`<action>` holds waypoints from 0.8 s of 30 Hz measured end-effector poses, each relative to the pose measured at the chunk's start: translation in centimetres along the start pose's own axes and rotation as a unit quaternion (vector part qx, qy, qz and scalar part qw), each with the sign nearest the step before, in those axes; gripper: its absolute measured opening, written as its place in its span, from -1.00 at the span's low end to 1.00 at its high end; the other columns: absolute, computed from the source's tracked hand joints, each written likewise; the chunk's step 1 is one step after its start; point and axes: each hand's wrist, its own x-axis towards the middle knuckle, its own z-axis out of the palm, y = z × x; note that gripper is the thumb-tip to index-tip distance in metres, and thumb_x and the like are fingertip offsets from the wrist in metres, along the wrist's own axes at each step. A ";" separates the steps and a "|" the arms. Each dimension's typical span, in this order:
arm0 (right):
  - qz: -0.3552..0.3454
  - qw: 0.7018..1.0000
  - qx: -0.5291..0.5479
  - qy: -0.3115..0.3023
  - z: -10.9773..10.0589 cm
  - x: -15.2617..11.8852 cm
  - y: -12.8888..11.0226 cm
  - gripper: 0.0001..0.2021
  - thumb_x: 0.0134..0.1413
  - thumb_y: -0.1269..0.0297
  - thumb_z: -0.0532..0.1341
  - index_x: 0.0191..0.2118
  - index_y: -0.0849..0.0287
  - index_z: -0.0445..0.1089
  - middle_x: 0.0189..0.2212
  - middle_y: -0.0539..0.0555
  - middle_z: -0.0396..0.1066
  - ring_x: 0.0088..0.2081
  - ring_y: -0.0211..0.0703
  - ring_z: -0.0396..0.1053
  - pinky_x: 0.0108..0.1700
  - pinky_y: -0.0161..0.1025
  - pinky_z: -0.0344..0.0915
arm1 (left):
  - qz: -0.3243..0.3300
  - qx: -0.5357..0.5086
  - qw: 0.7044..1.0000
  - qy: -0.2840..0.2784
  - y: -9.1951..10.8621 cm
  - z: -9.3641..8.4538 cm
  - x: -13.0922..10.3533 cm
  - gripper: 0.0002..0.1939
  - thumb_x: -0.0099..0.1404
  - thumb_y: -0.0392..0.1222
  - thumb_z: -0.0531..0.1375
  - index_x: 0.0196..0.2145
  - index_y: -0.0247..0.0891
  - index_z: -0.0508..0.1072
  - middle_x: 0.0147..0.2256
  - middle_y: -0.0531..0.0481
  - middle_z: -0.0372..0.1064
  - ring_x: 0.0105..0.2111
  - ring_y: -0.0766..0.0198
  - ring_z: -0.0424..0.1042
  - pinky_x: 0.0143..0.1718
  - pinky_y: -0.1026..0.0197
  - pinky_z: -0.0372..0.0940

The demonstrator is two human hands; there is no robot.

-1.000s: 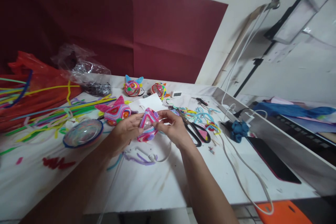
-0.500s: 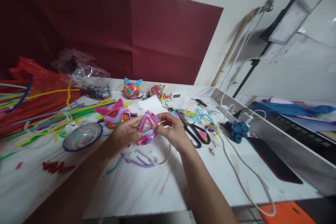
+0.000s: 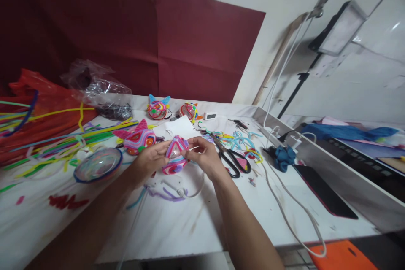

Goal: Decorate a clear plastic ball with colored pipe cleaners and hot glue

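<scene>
A pink, purple and blue striped craft piece (image 3: 176, 156) with a clear part in its middle is held above the white table (image 3: 171, 232). My left hand (image 3: 151, 161) grips its left side, thumb in front. On its right side, my right hand (image 3: 202, 154) pinches the edge between thumb and fingers. Just left of my hands lies a pink striped piece with pointed ears (image 3: 139, 137). Black-handled scissors (image 3: 232, 160) rest to the right of my right hand. A clear dome with a blue rim (image 3: 98, 164) sits beyond my left forearm.
Two decorated balls (image 3: 157, 109) (image 3: 189, 112) stand at the back. Colored pipe cleaners (image 3: 79, 141) spread at the left beside a red plastic bag (image 3: 41, 93). White cables (image 3: 284, 198), a blue scrunchie (image 3: 284, 158) and a black phone-like slab (image 3: 325, 192) lie at the right.
The whole view has shifted slightly. The held craft piece has tilted a little between my hands, and both hands keep their grip.
</scene>
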 end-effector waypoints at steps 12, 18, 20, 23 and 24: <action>0.010 0.999 0.037 -0.037 -0.8 -0.3 -0.4 -0.57 -0.42 0.22 0.52 -0.30 0.16 0.46 -0.39 -0.05 0.42 -0.47 -0.29 0.34 -0.39 -0.30 0.28 | -0.014 -0.015 0.999 0.027 1.8 1.6 -0.3 -0.54 0.10 -0.30 0.28 -0.01 -0.12 0.61 -0.38 -0.07 0.61 -0.45 0.12 0.51 -0.38 0.16 0.40; 0.028 0.998 0.044 -0.037 -0.8 -0.6 -1.4 -0.63 -0.38 0.27 0.50 -0.34 0.19 0.46 -0.46 -0.05 0.43 -0.49 -0.28 0.35 -0.38 -0.30 0.28 | -0.020 -0.020 0.999 0.017 1.8 1.6 -0.4 -0.55 0.12 -0.29 0.26 -0.01 -0.10 0.61 -0.33 -0.05 0.63 -0.47 0.16 0.49 -0.30 0.12 0.40; 0.025 0.998 0.040 -0.037 -0.7 -0.6 -1.2 -0.64 -0.36 0.27 0.49 -0.33 0.19 0.46 -0.45 -0.05 0.43 -0.49 -0.28 0.35 -0.37 -0.29 0.28 | -0.023 -0.017 0.999 0.017 1.7 1.5 -0.4 -0.55 0.14 -0.28 0.26 0.00 -0.09 0.60 -0.29 -0.05 0.63 -0.44 0.15 0.50 -0.29 0.13 0.40; 0.011 0.999 0.024 -0.032 -0.6 -0.4 -0.6 -0.62 -0.37 0.24 0.49 -0.32 0.19 0.44 -0.44 -0.05 0.41 -0.48 -0.27 0.35 -0.37 -0.28 0.29 | -0.025 -0.022 0.999 0.018 1.6 1.5 -0.4 -0.55 0.12 -0.27 0.28 0.00 -0.10 0.59 -0.23 -0.08 0.63 -0.38 0.12 0.53 -0.29 0.14 0.41; 0.007 0.999 0.018 -0.029 -0.5 -0.3 -0.4 -0.61 -0.37 0.23 0.49 -0.32 0.19 0.44 -0.44 -0.05 0.41 -0.48 -0.27 0.35 -0.38 -0.27 0.29 | -0.027 -0.026 0.999 0.019 1.6 1.6 -0.4 -0.55 0.12 -0.27 0.29 0.00 -0.11 0.59 -0.23 -0.09 0.63 -0.38 0.12 0.53 -0.29 0.13 0.41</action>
